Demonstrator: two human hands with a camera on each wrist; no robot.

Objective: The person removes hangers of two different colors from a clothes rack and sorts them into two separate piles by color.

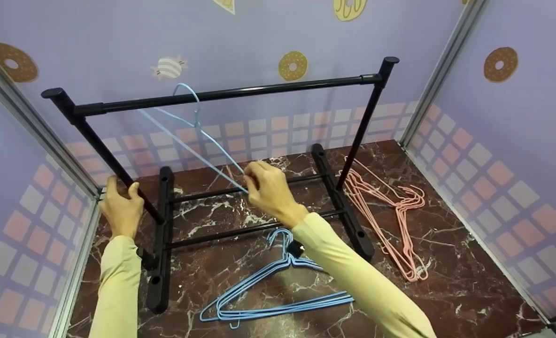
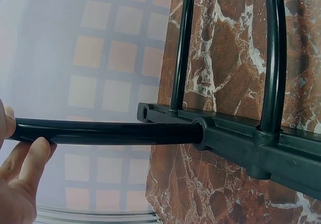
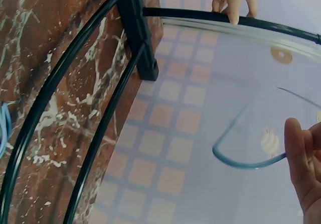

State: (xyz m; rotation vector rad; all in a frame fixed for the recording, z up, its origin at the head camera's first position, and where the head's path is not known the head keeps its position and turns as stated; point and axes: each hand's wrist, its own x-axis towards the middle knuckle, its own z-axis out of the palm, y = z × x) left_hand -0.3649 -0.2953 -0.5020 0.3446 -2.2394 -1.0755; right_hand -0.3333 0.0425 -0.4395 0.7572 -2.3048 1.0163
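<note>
A blue wire clothes hanger (image 1: 222, 151) has its hook over the top bar (image 1: 240, 91) of a black clothes rack, its body slanting down to the right. My right hand (image 1: 271, 190) pinches the lower corner of this hanger; its bent end (image 3: 248, 165) reaches past the fingers in the right wrist view. At the rack's left side, my left hand (image 1: 122, 209) grips the upright post (image 1: 103, 154). In the left wrist view, fingers and thumb are about that black tube (image 2: 110, 132), above the foot bar (image 2: 225, 133).
Several blue hangers (image 1: 259, 312) lie stacked on the marbled floor in front of the rack, partly under my right sleeve (image 1: 353, 272). Several pink hangers (image 1: 402, 220) lie right of the rack's right foot (image 1: 341, 202). Patterned walls (image 1: 240, 42) stand behind and at both sides.
</note>
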